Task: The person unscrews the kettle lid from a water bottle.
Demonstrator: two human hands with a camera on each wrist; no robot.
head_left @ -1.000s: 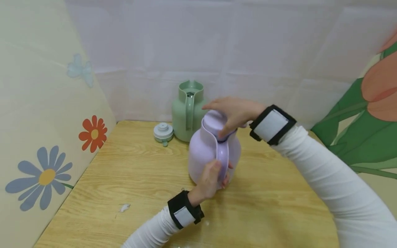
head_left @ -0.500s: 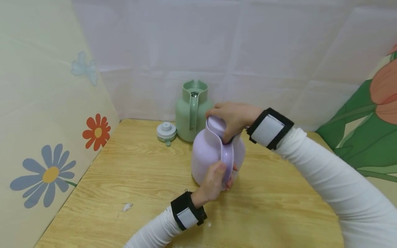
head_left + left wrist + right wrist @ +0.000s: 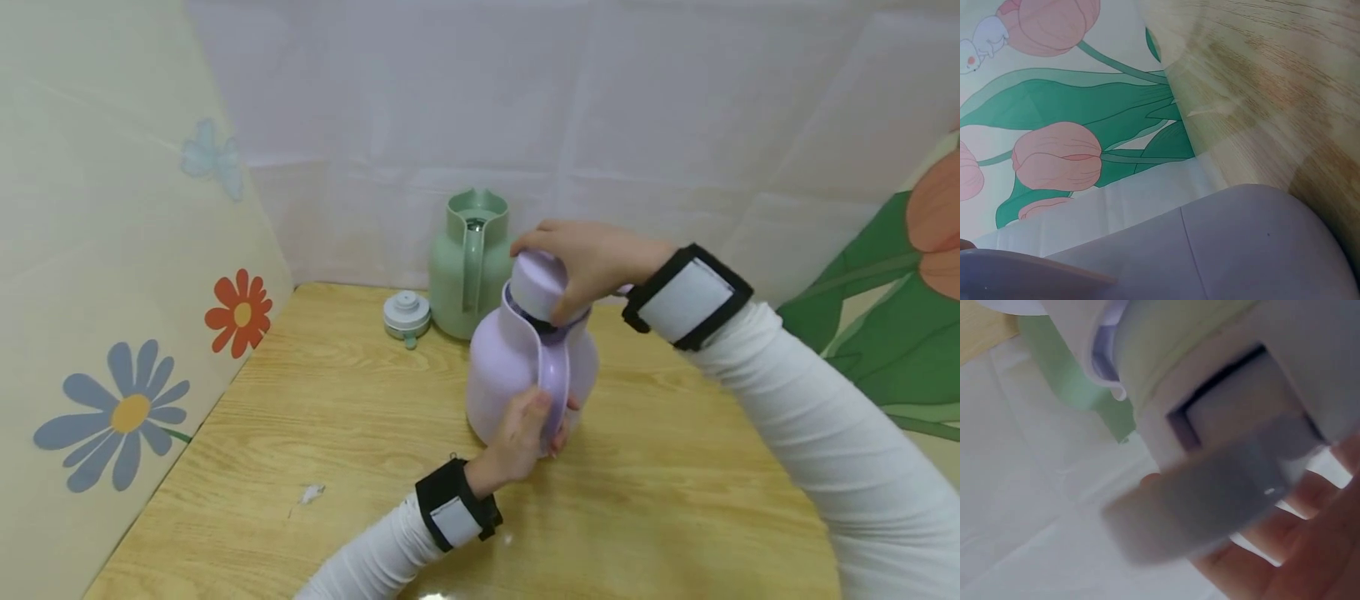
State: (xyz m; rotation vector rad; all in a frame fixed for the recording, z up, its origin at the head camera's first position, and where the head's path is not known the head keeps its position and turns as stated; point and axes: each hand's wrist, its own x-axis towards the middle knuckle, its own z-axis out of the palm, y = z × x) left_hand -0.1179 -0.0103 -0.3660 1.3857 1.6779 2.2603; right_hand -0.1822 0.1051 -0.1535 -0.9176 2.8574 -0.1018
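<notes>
A lilac thermos jug (image 3: 491, 371) stands on the wooden table, its handle (image 3: 555, 379) facing me. My left hand (image 3: 517, 433) grips the lower part of that handle. Above the neck, my right hand (image 3: 596, 260) holds the lilac lid (image 3: 536, 283) by its sides, fingers and thumb bent around it. A dark band shows between lid and neck, and the lid sits tilted. In the right wrist view the lid (image 3: 1229, 406), with its blurred protruding tab (image 3: 1191, 506), is close to the fingers (image 3: 1260, 531). The left wrist view shows the jug's side (image 3: 1260, 244).
Behind the lilac jug stands a green thermos jug (image 3: 448, 271) with an uncovered mouth. Its pale grey-green lid (image 3: 407, 315) lies on the table (image 3: 337, 400) to its left. Fabric walls with printed flowers (image 3: 240, 315) border the table. A small white mark (image 3: 311, 493) lies front left.
The right hand first sank with the lid into the jug's neck, then rose with it, so the lid now stands higher. The left hand keeps its grip on the handle.
</notes>
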